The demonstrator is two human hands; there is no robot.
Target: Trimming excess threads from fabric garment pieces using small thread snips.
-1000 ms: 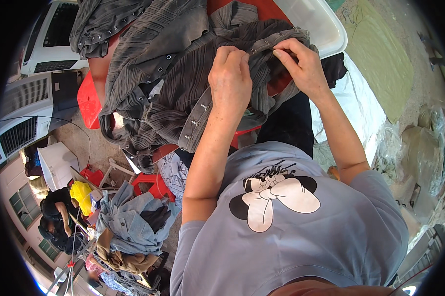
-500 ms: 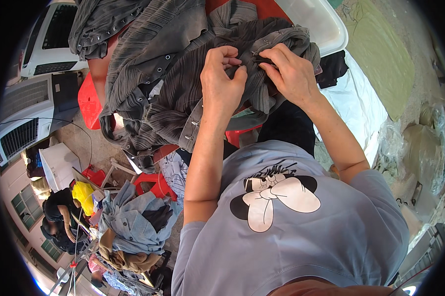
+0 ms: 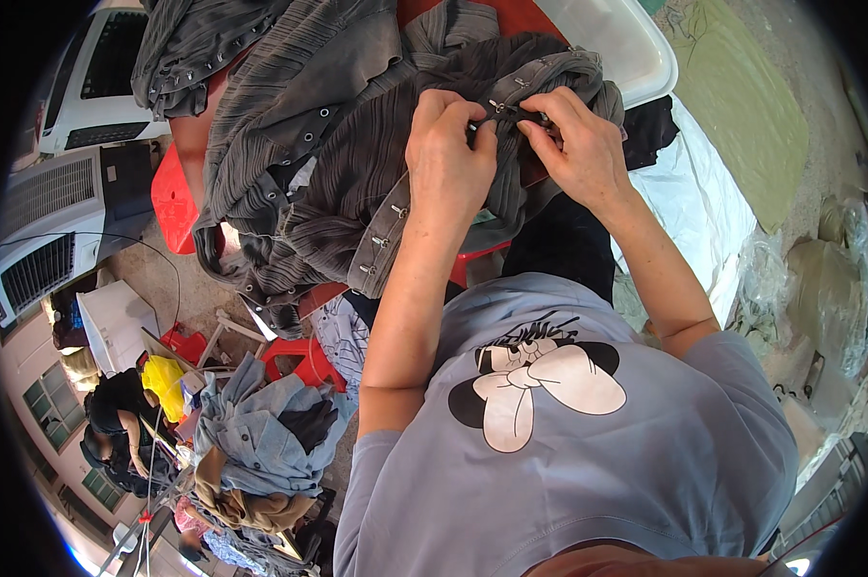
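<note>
A dark grey ribbed garment (image 3: 347,183) lies heaped before me, with a row of metal hook fasteners along one edge strip (image 3: 388,236). My left hand (image 3: 448,159) pinches a dark edge of it between thumb and curled fingers. Close by on the right, my right hand (image 3: 583,149) has thumb and forefinger closed on a dark part near a metal hook (image 3: 496,106). Fine detail between the right fingertips is too small to make out. Another strip with metal eyelets (image 3: 309,137) lies left of my left hand.
A white plastic tub (image 3: 636,48) stands at the far right, beside white sheeting (image 3: 698,202). Red stools (image 3: 174,202) and a pile of blue clothes (image 3: 261,413) are on the left. A person in black (image 3: 122,423) bends at the lower left.
My left hand has moved right and closed on the dark edge; its fingers were looser before. My right hand has shifted slightly right, and the fabric between both hands is drawn across.
</note>
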